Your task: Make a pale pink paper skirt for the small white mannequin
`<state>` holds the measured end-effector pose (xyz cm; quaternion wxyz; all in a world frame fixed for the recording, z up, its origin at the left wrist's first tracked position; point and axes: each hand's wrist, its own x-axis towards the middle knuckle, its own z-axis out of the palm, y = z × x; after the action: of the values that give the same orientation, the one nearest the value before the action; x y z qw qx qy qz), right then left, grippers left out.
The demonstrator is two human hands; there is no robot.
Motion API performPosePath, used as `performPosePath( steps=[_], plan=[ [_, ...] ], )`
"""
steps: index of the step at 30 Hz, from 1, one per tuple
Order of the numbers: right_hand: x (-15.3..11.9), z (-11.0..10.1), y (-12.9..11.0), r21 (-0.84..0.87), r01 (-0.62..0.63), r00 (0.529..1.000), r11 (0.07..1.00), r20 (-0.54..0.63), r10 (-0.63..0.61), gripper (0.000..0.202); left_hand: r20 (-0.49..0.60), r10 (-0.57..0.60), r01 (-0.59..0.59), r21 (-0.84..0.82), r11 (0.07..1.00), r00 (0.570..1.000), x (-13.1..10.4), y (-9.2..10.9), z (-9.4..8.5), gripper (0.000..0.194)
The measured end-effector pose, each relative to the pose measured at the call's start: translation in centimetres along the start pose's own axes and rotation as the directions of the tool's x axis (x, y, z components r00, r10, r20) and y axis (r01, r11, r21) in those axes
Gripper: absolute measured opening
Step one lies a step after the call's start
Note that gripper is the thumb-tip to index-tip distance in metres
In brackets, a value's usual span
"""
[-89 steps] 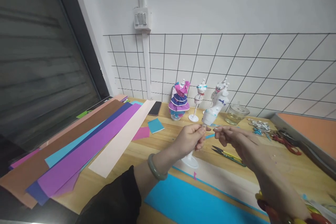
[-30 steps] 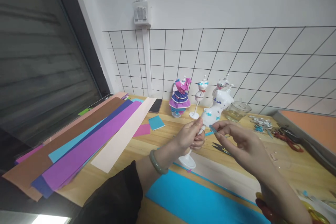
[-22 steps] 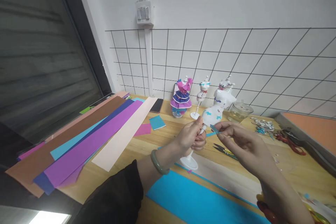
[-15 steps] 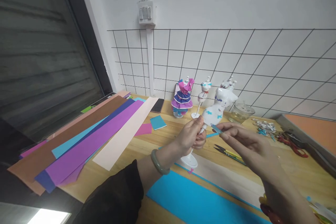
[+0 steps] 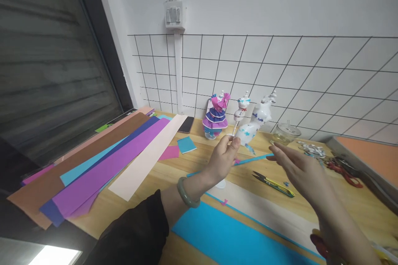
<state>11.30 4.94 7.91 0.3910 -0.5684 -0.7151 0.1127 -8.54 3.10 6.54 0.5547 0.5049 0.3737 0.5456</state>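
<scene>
While your left hand (image 5: pixel 222 157) keeps its fingers closed on the tilted white dress form (image 5: pixel 261 112) over the surface (image 5: pixel 166 172), your right hand (image 5: pixel 303 169) has moved away. The blue piece (image 5: pixel 249 148) now hangs at its lower edge, perhaps sticking there. Your right fingers are almost together; I cannot tell whether they hold the blue strip (image 5: pixel 253 160).

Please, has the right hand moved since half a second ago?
Yes: judged against the yellow-handled thread snips, the right hand moved slightly to the right.
</scene>
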Motion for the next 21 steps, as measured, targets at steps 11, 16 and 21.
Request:
performPosePath(
  steps=[11,16,21],
  plan=[
    [-2.0,2.9,-2.6,-0.238,0.496,0.829,0.835,-0.157,-0.537,0.015,0.003,0.045,-0.045,0.081,0.996,0.999,-0.4,-0.5,0.5,0.040],
    [-2.0,3.2,-2.3,-0.297,0.502,0.815,0.812,-0.152,-0.559,0.016,-0.029,0.097,-0.092,0.143,0.985,0.995,-0.5,-0.8,0.7,0.039],
    [-2.1,3.2,-2.6,-0.252,0.488,0.831,0.836,-0.157,-0.533,0.017,-0.013,0.150,-0.144,0.194,0.970,0.989,-0.5,-1.2,0.5,0.037]
  ],
)
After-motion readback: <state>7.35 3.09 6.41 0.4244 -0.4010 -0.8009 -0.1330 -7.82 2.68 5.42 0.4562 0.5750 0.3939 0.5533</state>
